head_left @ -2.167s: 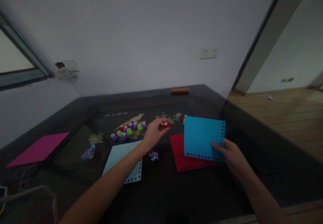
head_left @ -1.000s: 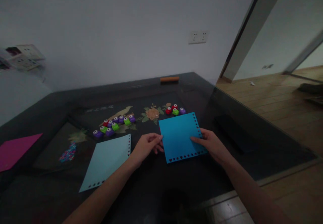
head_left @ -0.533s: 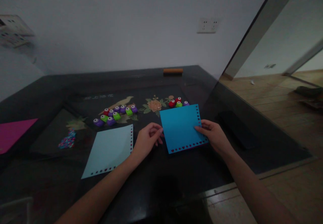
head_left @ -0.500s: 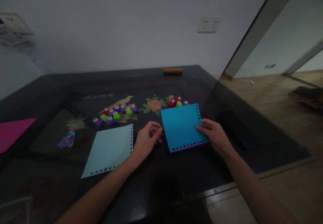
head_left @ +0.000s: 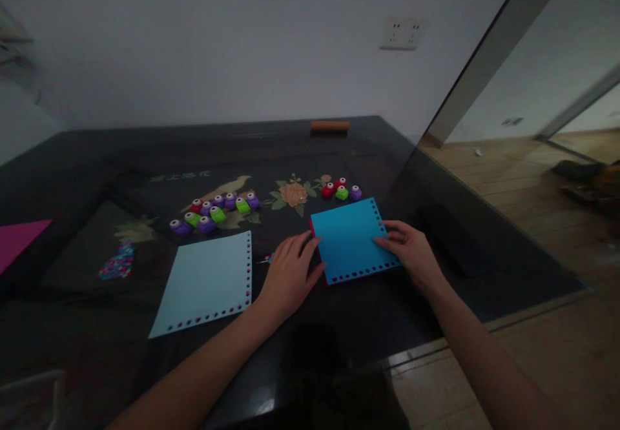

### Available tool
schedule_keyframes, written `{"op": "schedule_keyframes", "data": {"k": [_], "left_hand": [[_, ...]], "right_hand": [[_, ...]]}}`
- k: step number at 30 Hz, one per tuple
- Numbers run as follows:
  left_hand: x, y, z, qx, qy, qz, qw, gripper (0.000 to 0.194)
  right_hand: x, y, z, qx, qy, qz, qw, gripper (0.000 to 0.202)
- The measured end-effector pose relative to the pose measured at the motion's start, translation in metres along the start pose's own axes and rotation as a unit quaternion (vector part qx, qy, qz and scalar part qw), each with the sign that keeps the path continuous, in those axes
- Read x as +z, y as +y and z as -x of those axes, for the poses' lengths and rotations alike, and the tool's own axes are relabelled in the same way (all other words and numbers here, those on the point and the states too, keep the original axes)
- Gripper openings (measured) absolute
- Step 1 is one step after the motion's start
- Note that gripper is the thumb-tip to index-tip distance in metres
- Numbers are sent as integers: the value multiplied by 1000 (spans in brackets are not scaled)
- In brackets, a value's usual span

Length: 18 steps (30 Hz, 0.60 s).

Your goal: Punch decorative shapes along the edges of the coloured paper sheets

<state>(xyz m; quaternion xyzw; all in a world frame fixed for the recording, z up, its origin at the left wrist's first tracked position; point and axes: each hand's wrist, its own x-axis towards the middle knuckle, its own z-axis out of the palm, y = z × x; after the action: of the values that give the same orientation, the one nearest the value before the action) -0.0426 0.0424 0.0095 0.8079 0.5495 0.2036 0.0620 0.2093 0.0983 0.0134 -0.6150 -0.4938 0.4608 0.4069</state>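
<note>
A bright blue sheet (head_left: 351,239), with a row of punched shapes along its right and lower edges, lies over a magenta-red sheet that shows at its left edge. My right hand (head_left: 409,249) pinches its right edge between thumb and fingers. At the left edge, my left hand (head_left: 290,272) rests on the table with fingers apart, fingertips touching the sheet's side. A small colourful item (head_left: 269,258) lies partly hidden beside my left fingers. The pale blue sheet (head_left: 208,281) left of that hand has punched shapes along its right and lower edges.
Several purple, green and red punches (head_left: 217,214) sit behind the pale sheet, and more punches (head_left: 341,191) behind the blue one. Paper bits (head_left: 119,261) and a magenta sheet (head_left: 19,239) are at left. An orange-brown bar (head_left: 330,125) lies by the wall.
My left hand has opened and come down beside the blue sheet's left edge. The sheet has turned slightly, baring red along its left edge. The view has shifted a little.
</note>
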Motion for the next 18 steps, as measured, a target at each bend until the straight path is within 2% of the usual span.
{"op": "schedule_keyframes", "data": {"k": [6,18], "left_hand": [[3,-1,0,0,-12,-30,999,38],[3,0,0,7,-22,-37,999,44]], "right_hand": [[2,3,-2,-7,-3,32,999,54],[3,0,-2,-19,-3,77,997,54]]}}
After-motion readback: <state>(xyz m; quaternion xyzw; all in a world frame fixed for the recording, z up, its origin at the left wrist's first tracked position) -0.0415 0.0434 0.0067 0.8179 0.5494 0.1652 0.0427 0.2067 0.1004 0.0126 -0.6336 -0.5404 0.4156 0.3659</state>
